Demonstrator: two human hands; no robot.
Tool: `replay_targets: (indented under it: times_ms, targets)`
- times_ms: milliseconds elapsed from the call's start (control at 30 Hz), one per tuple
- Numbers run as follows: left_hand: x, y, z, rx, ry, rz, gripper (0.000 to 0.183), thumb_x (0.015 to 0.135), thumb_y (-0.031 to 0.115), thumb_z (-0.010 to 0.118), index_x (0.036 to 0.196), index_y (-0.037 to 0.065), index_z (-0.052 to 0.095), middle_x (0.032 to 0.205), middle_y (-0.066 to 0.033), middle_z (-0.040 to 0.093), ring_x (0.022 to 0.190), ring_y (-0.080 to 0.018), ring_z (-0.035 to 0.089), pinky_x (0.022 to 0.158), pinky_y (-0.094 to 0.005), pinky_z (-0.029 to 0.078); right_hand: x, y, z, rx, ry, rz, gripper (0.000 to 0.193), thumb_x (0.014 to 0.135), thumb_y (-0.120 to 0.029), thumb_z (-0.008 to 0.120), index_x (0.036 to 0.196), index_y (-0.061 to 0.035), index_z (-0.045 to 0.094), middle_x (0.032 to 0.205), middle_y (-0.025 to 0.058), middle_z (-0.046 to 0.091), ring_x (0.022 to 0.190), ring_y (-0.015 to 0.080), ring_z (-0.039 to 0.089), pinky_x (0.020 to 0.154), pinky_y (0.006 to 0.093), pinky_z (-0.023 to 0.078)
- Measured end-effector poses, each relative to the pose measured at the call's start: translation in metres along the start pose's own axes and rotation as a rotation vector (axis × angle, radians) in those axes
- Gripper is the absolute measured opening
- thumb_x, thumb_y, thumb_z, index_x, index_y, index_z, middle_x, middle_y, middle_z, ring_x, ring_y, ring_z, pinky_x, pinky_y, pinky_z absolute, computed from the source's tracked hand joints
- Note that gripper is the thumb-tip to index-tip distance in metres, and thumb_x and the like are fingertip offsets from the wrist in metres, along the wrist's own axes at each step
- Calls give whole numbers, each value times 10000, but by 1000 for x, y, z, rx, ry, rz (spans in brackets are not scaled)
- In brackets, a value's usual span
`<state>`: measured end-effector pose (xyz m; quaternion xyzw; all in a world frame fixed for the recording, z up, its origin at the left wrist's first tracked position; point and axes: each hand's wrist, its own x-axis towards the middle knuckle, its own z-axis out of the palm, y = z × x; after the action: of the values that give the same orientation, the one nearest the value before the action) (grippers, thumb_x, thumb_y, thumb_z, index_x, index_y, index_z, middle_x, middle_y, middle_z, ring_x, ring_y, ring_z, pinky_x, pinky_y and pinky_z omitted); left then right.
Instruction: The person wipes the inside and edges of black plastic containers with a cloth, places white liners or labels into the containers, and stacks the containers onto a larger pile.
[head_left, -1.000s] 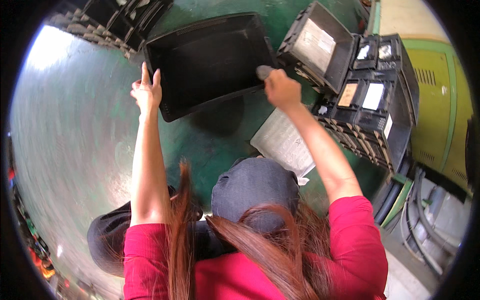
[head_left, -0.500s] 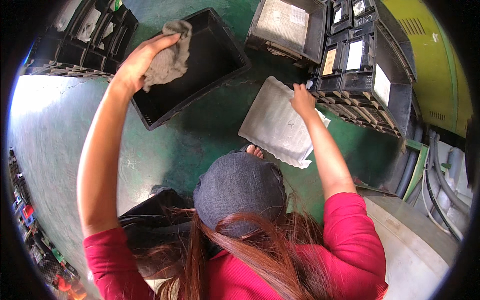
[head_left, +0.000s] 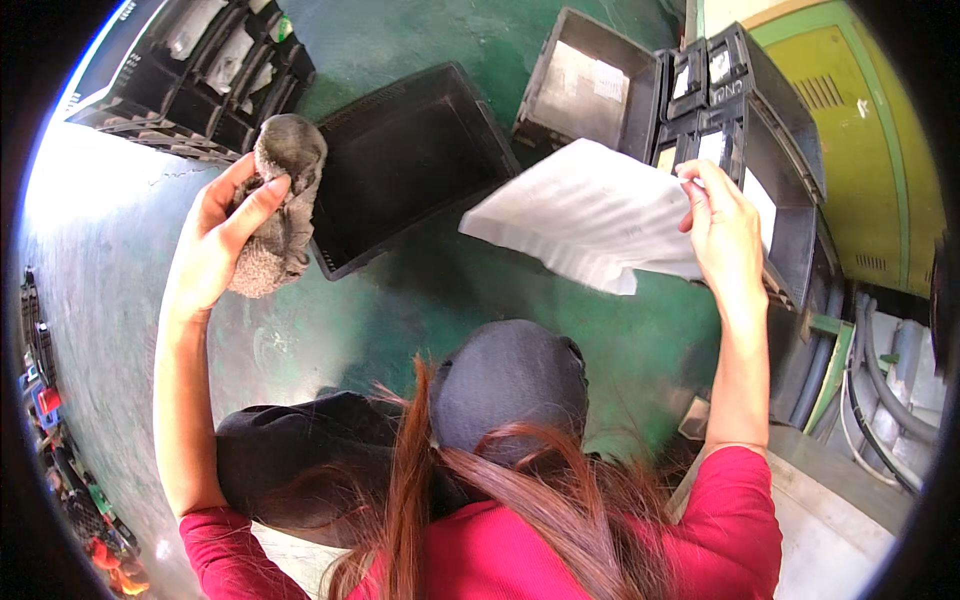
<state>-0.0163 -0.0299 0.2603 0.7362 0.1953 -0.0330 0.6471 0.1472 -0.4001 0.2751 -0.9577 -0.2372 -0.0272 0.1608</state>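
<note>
A grey, fluffy cloth (head_left: 272, 245) is bunched in my left hand (head_left: 213, 238), thumb and fingers closed round it. It hangs beside the left end of a shallow black plastic crate (head_left: 400, 170) on the floor. My right hand (head_left: 722, 215) pinches the right corner of a thin whitish sheet (head_left: 585, 210). The sheet is lifted off the floor, tilted, with shadow stripes across it and a wavy near edge. It overlaps the view of the black bins at the right.
Stacked black bins (head_left: 235, 70) stand at the far left. Another bin (head_left: 535, 90) with papers inside sits near more stacked bins (head_left: 770, 120) at the right. Behind these is a yellow-green cabinet (head_left: 840, 130). Grey pipes (head_left: 900, 350) run at the right edge. The floor (head_left: 370, 310) is green.
My right hand has raised the whitish sheet off the floor. My left hand has drawn the cloth back from over the black crate to its left side.
</note>
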Motion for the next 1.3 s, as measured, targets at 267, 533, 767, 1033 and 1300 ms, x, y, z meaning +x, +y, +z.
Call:
replay_targets:
  times_ms: [267,533,767,1033,1300]
  targets:
    - [-24,2,-41,-96,171,81,223,883,162,595,1049,13,589,893,2,624,819,-62,562,748,-228,454,89,-105,16,40,74,-535,74,860,-95,506,922,-75,540,761,118,603,712,253,623,641,350,471]
    - [-56,-9,-66,81,324,111,209,878,169,603,1009,7,589,859,-1,610,787,-63,531,736,-233,443,195,-194,278,-21,-189,-729,113,829,-100,482,932,-92,530,799,177,638,781,387,626,663,495,491]
    - [-61,-22,-76,45,360,42,229,871,173,609,1020,2,582,841,-6,614,746,-65,550,676,-232,459,175,-199,341,83,-228,-451,198,820,-53,502,1017,-52,506,900,185,646,832,376,639,702,469,512]
    - [-55,-29,-86,216,393,95,186,861,166,615,926,-1,565,755,2,567,696,-54,489,640,-224,418,135,-173,265,138,-372,-449,601,753,-249,696,1271,-165,404,1313,150,389,1178,375,421,906,537,400]
    - [-34,-33,-73,143,307,96,169,870,157,614,914,3,561,721,-3,581,660,-55,520,596,-228,433,89,-139,322,-194,-748,-166,1241,511,-556,805,1463,-311,48,1502,113,-206,1359,409,-191,938,779,104]
